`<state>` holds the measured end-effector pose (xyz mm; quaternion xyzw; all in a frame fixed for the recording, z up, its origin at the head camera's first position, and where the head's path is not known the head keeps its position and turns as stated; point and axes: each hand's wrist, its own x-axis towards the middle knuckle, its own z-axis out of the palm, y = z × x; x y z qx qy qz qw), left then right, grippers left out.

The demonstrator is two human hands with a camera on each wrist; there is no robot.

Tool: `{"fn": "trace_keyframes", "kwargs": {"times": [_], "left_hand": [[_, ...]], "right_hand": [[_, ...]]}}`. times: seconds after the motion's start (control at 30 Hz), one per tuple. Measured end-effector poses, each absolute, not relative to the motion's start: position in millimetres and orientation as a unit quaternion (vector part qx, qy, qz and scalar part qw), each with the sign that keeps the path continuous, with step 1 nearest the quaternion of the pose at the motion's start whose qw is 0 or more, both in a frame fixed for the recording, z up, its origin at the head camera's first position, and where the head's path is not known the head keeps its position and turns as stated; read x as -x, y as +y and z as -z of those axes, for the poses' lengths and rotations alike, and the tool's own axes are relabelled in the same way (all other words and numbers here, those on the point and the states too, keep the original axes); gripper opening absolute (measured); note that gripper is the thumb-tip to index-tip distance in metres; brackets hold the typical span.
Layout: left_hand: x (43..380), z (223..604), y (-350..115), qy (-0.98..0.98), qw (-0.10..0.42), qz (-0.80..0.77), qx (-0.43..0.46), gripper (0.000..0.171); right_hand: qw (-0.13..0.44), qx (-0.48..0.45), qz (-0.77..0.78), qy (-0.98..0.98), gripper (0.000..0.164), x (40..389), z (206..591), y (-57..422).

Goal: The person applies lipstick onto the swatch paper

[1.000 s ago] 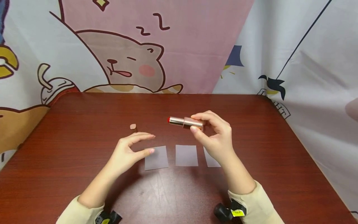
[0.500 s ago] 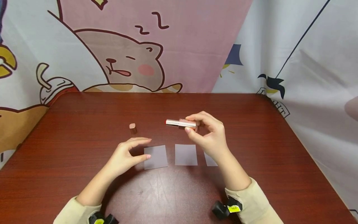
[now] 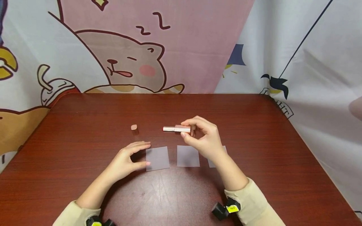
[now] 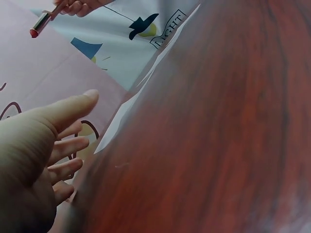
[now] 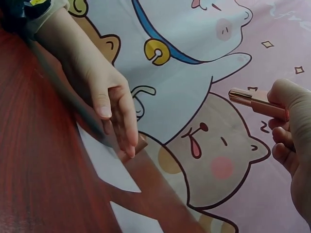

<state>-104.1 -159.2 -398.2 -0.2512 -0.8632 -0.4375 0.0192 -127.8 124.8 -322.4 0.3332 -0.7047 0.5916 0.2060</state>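
Note:
My right hand [image 3: 204,135] pinches an uncapped lipstick [image 3: 178,129] between thumb and fingers, above the table. The lipstick lies nearly level in the head view, its red tip pointing left; the left wrist view also shows the red end of the lipstick [image 4: 42,23]. My left hand [image 3: 125,160] holds nothing, thumb and fingers spread apart at the left edge of the left paper square [image 3: 158,158]; whether it touches the paper I cannot tell. Behind that hand the lipstick cap [image 3: 134,129] stands on the table.
A middle paper square [image 3: 188,156] and a right paper square [image 3: 211,163] continue the row, the right one partly covered by my right hand and forearm. All lie on the reddish-brown table [image 3: 175,194]. A printed cartoon cloth [image 3: 192,47] hangs behind the table.
My right hand has moved left and a little nearer with the lipstick, uncovering more of the right paper. My left hand has drawn slightly left and down, off most of the left paper.

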Motion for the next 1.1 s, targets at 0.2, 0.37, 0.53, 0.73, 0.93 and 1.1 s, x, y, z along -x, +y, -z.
{"fn": "trace_keyframes", "kwargs": {"times": [0.2, 0.37, 0.53, 0.73, 0.93, 1.1], "left_hand": [[107, 406, -161, -0.865, 0.043, 0.408, 0.29, 0.059], [107, 409, -162, -0.879, 0.042, 0.372, 0.295, 0.062], [107, 410, -162, -0.89, 0.032, 0.342, 0.299, 0.064], [106, 410, -161, -0.897, 0.023, 0.321, 0.302, 0.066], [106, 409, -161, -0.898, 0.019, 0.316, 0.306, 0.067], [106, 409, -161, -0.898, 0.018, 0.313, 0.308, 0.066]], "right_hand": [[0.183, -0.332, -0.588, -0.715, 0.024, 129, 333, 120], [0.165, -0.334, -0.583, -0.722, 0.023, 131, 343, 115], [0.154, -0.333, -0.578, -0.729, 0.022, 131, 349, 111], [0.147, -0.336, -0.567, -0.737, 0.019, 119, 336, 102], [0.13, -0.326, -0.551, -0.757, 0.018, 114, 336, 98], [0.121, -0.317, -0.536, -0.774, 0.018, 116, 345, 97]]}}
